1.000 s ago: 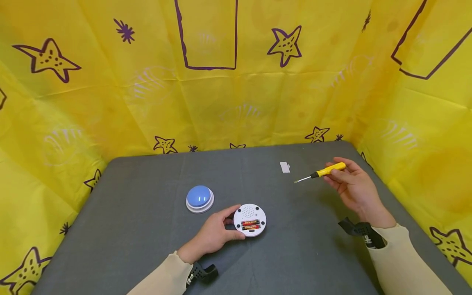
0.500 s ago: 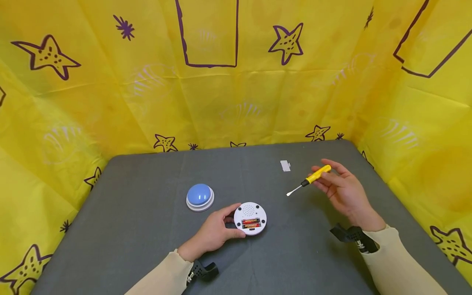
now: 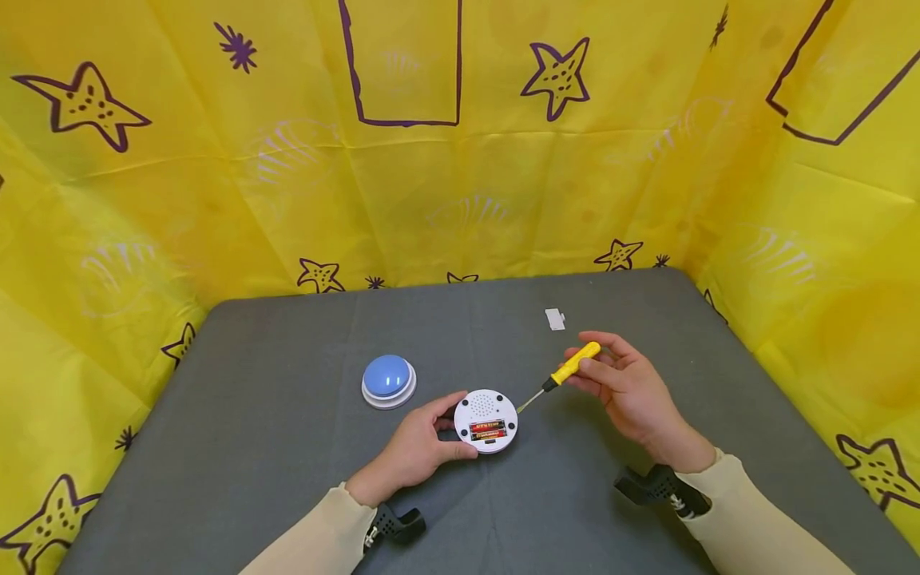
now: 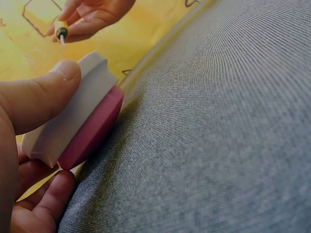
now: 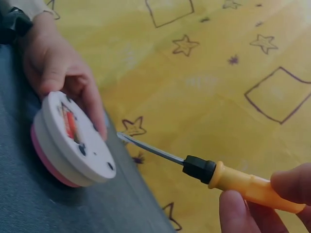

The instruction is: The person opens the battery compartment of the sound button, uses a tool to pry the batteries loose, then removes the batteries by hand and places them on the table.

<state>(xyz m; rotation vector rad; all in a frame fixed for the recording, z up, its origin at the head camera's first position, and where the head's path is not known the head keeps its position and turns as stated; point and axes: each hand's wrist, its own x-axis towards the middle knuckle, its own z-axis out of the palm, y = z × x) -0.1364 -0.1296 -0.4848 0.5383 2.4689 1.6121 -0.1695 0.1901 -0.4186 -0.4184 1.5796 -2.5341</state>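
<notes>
Surface [image 3: 251,431]: grey, ribbed
Walls [image 3: 410,184]: yellow, purple stars [image 3: 559,78]
Batteries [image 3: 488,430]: writing too small
Left hand [image 3: 411,447]: holds round device [image 3: 483,406]
Right hand [image 3: 636,395]: holds screwdriver [image 3: 564,374]

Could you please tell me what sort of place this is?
Probably a curtained-off work booth: yellow cloth behind and beside a grey table, and a screwdriver in the right hand.

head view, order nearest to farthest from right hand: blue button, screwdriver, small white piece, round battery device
1. Screwdriver: held in the right hand.
2. Small white piece: ahead and left of that hand.
3. Round battery device: farther left, in the left hand.
4. Blue button: farthest left.
</notes>
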